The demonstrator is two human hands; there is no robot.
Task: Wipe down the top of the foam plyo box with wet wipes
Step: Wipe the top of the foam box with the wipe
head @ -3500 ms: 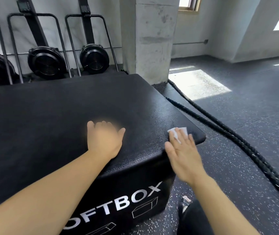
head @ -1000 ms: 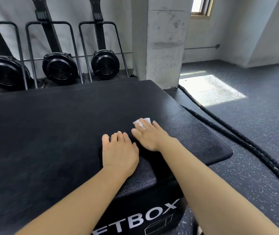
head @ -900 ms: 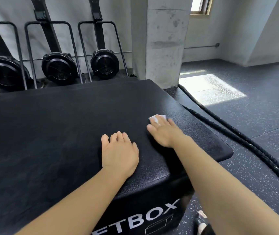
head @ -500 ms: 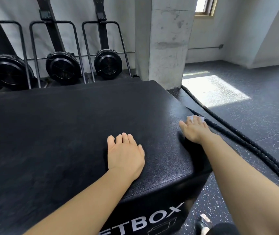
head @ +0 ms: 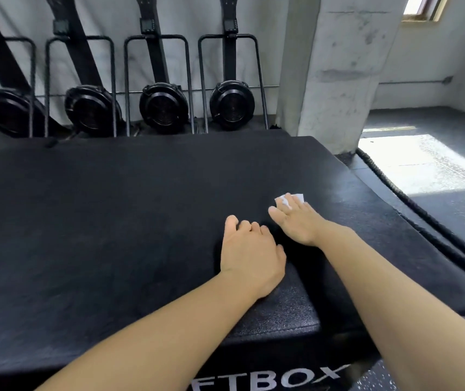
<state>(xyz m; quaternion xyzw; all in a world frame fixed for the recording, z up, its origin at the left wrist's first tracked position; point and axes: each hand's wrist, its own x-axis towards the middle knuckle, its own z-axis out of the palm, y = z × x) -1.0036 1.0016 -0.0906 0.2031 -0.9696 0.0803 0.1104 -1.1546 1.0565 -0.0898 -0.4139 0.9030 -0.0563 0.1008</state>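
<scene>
The black foam plyo box (head: pixel 112 207) fills the lower left of the head view, with white lettering on its front face. My right hand (head: pixel 296 221) lies flat on the box top, its straight fingers pressing a white wet wipe (head: pixel 289 199) onto the surface; only the wipe's far edge shows past the fingertips. My left hand (head: pixel 251 253) rests palm down on the box top just left of the right hand, near the front edge, holding nothing.
Several black rowing machines (head: pixel 163 107) stand upright against the wall behind the box. A concrete pillar (head: pixel 335 66) rises at the back right corner. Thick black battle ropes (head: pixel 423 221) run along the rubber floor to the right of the box.
My right hand has slid the wipe leftward from the box's right edge back toward the middle, close to the left hand. The left hand has stayed in place.
</scene>
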